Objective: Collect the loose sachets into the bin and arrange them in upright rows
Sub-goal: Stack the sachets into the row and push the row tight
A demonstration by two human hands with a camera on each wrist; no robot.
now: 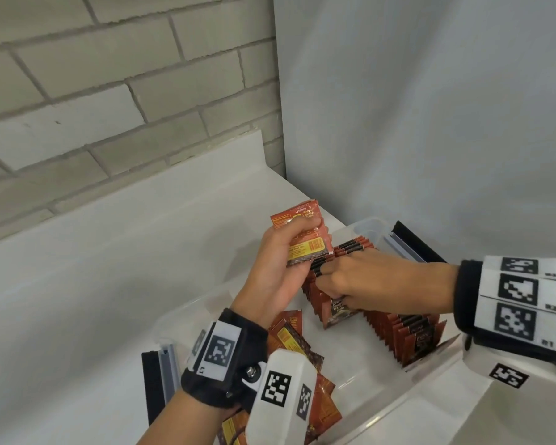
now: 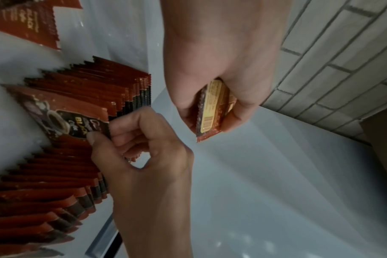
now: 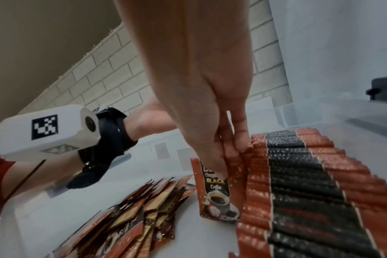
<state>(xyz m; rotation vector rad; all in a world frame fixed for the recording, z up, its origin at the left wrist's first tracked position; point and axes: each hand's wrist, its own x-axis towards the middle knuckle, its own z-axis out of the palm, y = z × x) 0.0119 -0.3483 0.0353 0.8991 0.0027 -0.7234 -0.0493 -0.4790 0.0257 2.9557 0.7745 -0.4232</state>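
- Red-brown foil coffee sachets (image 1: 408, 335) with a black band along the top stand in an upright row inside a clear plastic storage bin (image 1: 437, 374) on a white countertop (image 1: 109, 284); the row runs from the bin's far end to its near right wall.
- A loose pile of the same sachets (image 1: 289, 338) lies flat and overlapping on the bin floor, on its left side, partly hidden under the left wrist camera.
- The left hand (image 1: 270, 268) is raised above the bin's left edge and grips a small bunch of sachets (image 1: 305, 236), thumb across the front and fingers curled behind, their yellow-labelled backs facing the head camera.
- The right hand (image 1: 366, 281) reaches in from the right and pinches one front-facing sachet (image 3: 219, 195) by its top edge between thumb and curled fingers; the pack shows a coffee cup and the word "BLACK".
- That sachet stands upright, pressed against the left face of the row, partway along it, its lower edge at the bin floor.
- The two hands are close together, just apart.
- A grey and black strip (image 1: 159, 377) lies on the countertop just outside the bin's near left corner.
- A grey brick wall (image 1: 109, 91) rises behind the countertop.
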